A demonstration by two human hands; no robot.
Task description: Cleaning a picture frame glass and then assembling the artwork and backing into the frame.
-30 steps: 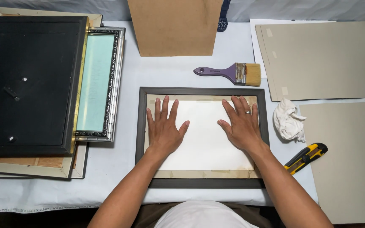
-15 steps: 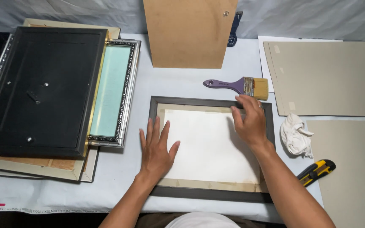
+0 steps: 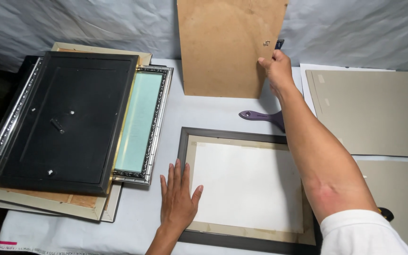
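Left hand flat on a dark frame, right hand pinching a brown backing board at upper centre of the frame.

At left a stack of frames (image 3: 62, 127), black and silver, looks rigid. The left hand (image 3: 178, 200) lies spread on the dark frame (image 3: 242, 186) at its lower-left edge, over white paper (image 3: 249, 186). The right hand (image 3: 275, 71) grips the right edge of the upright backing board (image 3: 225, 47): thin, stiff, probably light, best held by its edges. A purple brush (image 3: 260, 115) lies on the desk (image 3: 204, 111).

A frame (image 3: 249, 189) lies face down at the table's (image 3: 213, 113) front, a sheet (image 3: 246, 186) in it. Left of it sits a stack of frames (image 3: 67, 127). Behind it a board (image 3: 227, 47) stands upright; a brush (image 3: 260, 115) lies between them. Grey boards (image 3: 374, 113) lie right, possibly overlapping.
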